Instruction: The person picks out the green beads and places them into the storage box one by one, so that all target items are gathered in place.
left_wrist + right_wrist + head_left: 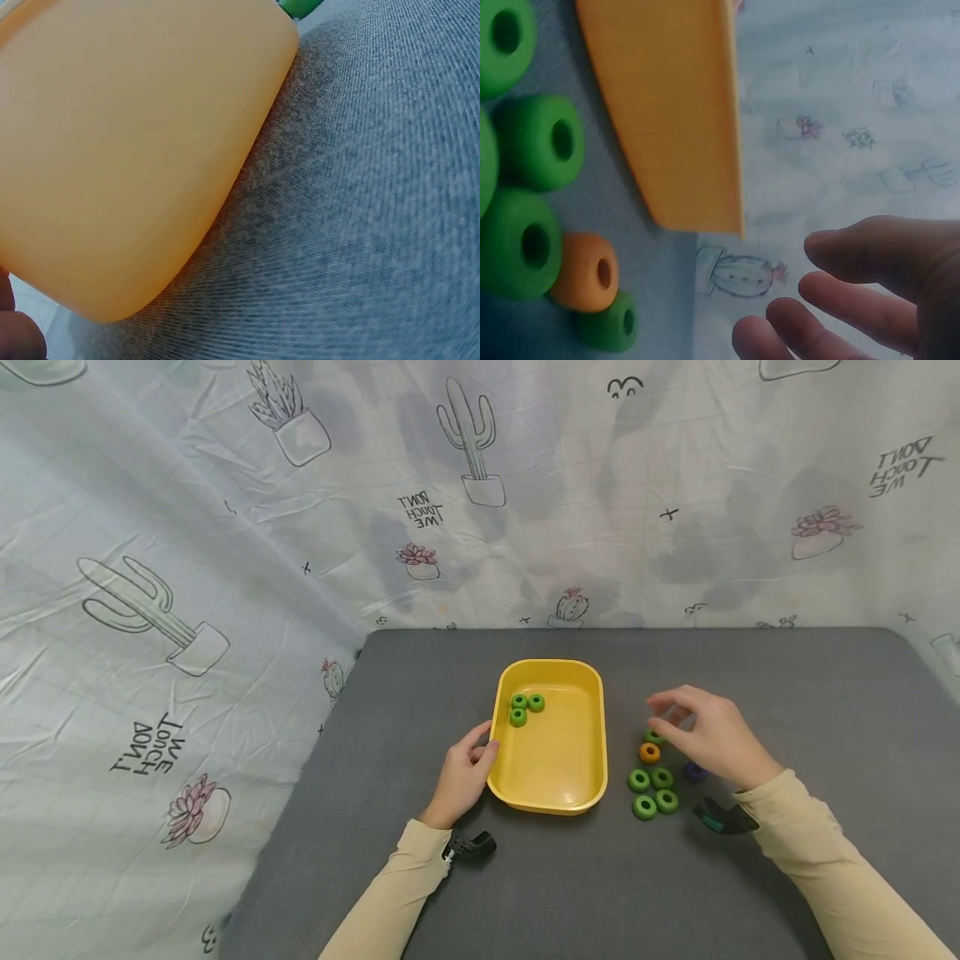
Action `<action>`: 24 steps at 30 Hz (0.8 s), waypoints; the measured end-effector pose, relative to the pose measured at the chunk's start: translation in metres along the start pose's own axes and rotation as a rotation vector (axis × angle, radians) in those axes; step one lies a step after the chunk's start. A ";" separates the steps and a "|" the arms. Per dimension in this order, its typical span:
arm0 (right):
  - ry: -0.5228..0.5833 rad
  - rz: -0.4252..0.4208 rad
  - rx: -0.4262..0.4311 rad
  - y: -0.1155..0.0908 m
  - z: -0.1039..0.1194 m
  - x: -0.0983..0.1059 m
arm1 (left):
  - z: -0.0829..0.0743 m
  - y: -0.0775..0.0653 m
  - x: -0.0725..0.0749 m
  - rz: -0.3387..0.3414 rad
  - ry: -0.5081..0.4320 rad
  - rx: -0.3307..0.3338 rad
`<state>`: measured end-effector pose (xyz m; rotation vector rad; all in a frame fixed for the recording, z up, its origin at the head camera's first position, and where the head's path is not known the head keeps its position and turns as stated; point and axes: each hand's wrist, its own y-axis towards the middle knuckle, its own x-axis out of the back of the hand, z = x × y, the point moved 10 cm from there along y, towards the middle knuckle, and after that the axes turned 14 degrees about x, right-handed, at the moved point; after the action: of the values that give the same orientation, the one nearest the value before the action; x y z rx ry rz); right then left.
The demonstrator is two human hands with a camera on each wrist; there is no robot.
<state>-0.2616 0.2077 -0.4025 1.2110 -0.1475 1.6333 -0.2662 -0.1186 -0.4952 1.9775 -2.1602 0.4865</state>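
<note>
A yellow tray (551, 808) stands on the dark table, with three green rings (518, 717) inside its far left part. My left hand (461, 781) holds the tray's left side; in the left wrist view, fingertips (19, 334) show beside the tray wall (135, 150). To the right of the tray lie several green rings (644, 807), an orange ring (649, 753) and a purple ring (696, 772). Above them hovers my right hand (712, 731), fingers bent and thumb apart, with nothing between them. It partly hides the farthest green ring (654, 737).
A dark grey cloth-like surface (555, 893) covers the table. White curtains (555, 527) printed with cacti hang behind it and along the left side. Each wrist carries a black device (474, 846).
</note>
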 end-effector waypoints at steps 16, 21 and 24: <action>0.025 0.125 -0.076 -0.011 -0.027 -0.013 | 0.001 0.000 0.001 0.017 0.045 -0.030; 0.026 0.155 -0.082 -0.012 -0.033 -0.018 | 0.000 0.001 0.000 0.015 0.046 -0.029; 0.038 0.183 -0.095 -0.014 -0.036 -0.023 | 0.001 0.002 -0.001 0.015 0.043 -0.023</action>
<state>-0.2747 0.2210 -0.4433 1.1197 -0.3165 1.7851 -0.2676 -0.1181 -0.4962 1.9223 -2.1465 0.4997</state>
